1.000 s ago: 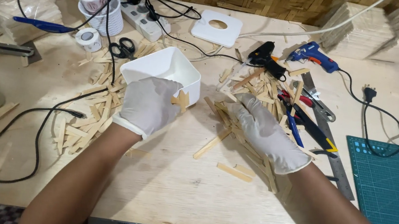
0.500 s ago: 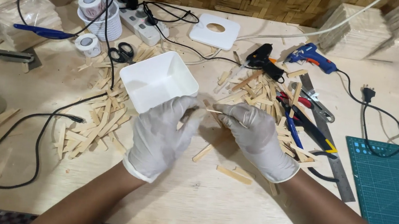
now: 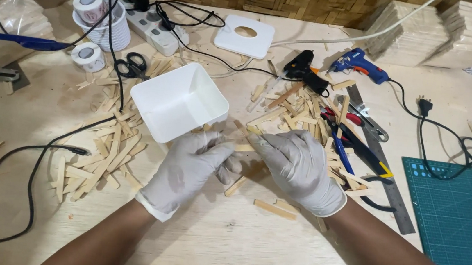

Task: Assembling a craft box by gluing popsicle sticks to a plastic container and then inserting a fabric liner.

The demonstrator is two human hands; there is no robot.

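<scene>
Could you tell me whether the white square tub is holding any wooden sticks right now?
No, the white square tub shows only its bare white inside, while the wooden sticks lie around it.

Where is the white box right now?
In the head view, the white box sits on the table, left of centre, just above the left hand, with scissors beyond it.

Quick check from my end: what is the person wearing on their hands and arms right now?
Both hands wear thin, pale whitish-grey disposable gloves, slightly wrinkled, with rolled cuffs that end at the wrists. The left hand and right hand match. Above the cuffs both forearms are bare: no sleeves, watch, bands or cables show on them. The gloves carry no visible markings.
</scene>
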